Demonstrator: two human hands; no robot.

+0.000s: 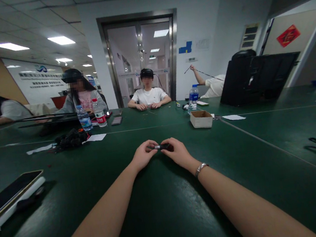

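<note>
Above the green table [157, 197], both hands meet at a small black object with a silver end [157, 147], too small to tell its kind. My left hand [144, 155] has its thumb and fingers closed at the silver end. My right hand [179, 152], with a bracelet [201, 169] at its wrist, pinches the black part. The object lies roughly level between the fingertips, which hide some of it.
An open cardboard box [201, 120] stands beyond my right hand. Left of centre are a black cable bundle [71, 139] and two bottles. A phone [17, 187] rests at the left, and a monitor [254, 79] stands at the right. Several people sit around the table.
</note>
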